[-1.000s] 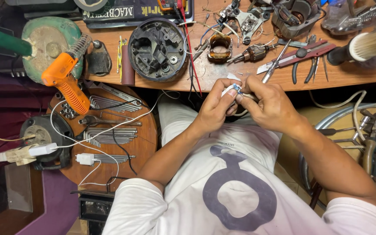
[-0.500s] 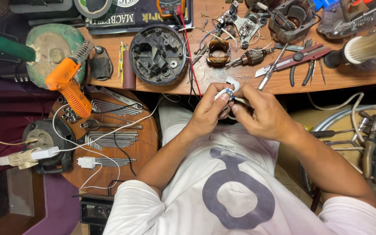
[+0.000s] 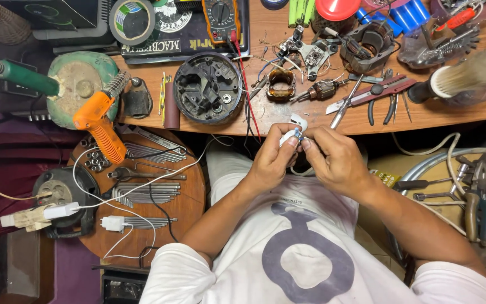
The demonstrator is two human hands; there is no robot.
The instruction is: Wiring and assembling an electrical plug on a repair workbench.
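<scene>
Hands at work on a small white plastic plug-like part [image 3: 296, 127] held just below the edge of the wooden workbench [image 3: 265, 115].

Left hand [image 3: 271, 162] and right hand [image 3: 336, 160] meet around the part, fingertips of both pinched on it, a white cable trailing down beneath. Judging by this, the fiddly work on it is under way, not finished: the opened round black motor housing [image 3: 208, 88], copper-wound armature [image 3: 320, 90] and red-handled pliers [image 3: 381, 93] lie untouched on the bench beyond.
</scene>
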